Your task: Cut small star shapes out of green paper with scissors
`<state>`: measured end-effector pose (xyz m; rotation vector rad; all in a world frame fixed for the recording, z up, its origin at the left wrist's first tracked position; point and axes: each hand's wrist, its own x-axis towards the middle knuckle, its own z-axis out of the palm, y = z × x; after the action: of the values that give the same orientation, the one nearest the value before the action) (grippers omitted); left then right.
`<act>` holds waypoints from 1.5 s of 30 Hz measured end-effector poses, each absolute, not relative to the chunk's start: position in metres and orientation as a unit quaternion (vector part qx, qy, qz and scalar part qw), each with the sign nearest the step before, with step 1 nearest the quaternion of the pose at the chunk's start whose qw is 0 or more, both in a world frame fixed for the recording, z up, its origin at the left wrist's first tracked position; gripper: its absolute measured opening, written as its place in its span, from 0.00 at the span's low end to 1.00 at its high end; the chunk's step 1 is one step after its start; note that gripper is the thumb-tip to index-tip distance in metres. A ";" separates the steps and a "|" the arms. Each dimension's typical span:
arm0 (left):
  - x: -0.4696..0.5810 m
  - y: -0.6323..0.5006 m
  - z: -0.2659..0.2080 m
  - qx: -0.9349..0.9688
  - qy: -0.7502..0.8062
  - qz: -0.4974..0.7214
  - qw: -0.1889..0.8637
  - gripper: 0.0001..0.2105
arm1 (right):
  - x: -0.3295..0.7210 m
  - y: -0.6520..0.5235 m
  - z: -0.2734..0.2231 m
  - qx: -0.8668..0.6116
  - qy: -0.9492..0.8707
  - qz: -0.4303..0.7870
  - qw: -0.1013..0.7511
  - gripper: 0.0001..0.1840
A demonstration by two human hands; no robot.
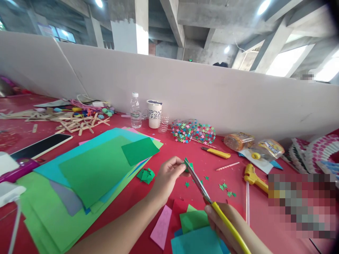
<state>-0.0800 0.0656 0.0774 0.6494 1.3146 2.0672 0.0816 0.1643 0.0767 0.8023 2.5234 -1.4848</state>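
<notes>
Pinched in the fingers of my left hand (pixel 172 173) is a small piece of green paper (pixel 188 164). My right hand (pixel 225 215) grips yellow-handled scissors (pixel 219 215), whose blades point up and left and meet the paper. Below and to the right of the blades lie several small green paper stars (pixel 224 186). A little pile of folded green paper pieces (pixel 146 175) sits left of my left wrist. Coloured paper sheets (pixel 194 240), green and teal, lie under my right hand, with a pink paper strip (pixel 161 227) beside them.
Large green and blue sheets (pixel 100 169) spread over the left, near a phone (pixel 42 144) and wooden sticks (pixel 82 123). Behind stand a water bottle (pixel 135 113), a white cup (pixel 154 114) and star-filled containers (pixel 193 131). A yellow utility knife (pixel 215 152) and yellow glue gun (pixel 255 176) lie right.
</notes>
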 end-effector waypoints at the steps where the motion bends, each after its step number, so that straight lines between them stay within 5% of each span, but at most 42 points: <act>1: -0.080 0.066 0.077 0.240 0.493 0.781 0.299 0.07 | 0.081 0.165 0.075 0.262 0.830 -0.490 0.046 0.28; 13: -0.065 0.070 0.064 0.351 0.593 0.609 0.392 0.09 | 0.079 0.186 0.063 0.291 0.795 -0.506 -0.163 0.14; 24: -0.051 0.066 0.066 0.436 0.627 0.523 0.380 0.08 | 0.072 0.183 0.058 0.238 0.846 -0.446 -0.168 0.07; 35: -0.130 0.047 0.110 0.446 0.777 0.440 0.067 0.10 | 0.077 0.243 0.065 0.338 0.913 -0.220 -0.061 0.08; 39: -0.146 0.029 0.095 0.453 0.824 0.336 0.058 0.07 | 0.078 0.255 0.053 0.338 0.924 -0.176 0.017 0.13; 45: -0.167 0.000 0.058 0.366 0.826 0.428 -0.002 0.13 | 0.077 0.253 0.055 0.365 0.919 -0.138 -0.057 0.11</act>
<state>-0.1675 0.0000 0.0583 1.1525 2.5986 1.3462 0.0773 0.2533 0.0547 1.1915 2.9958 -0.4502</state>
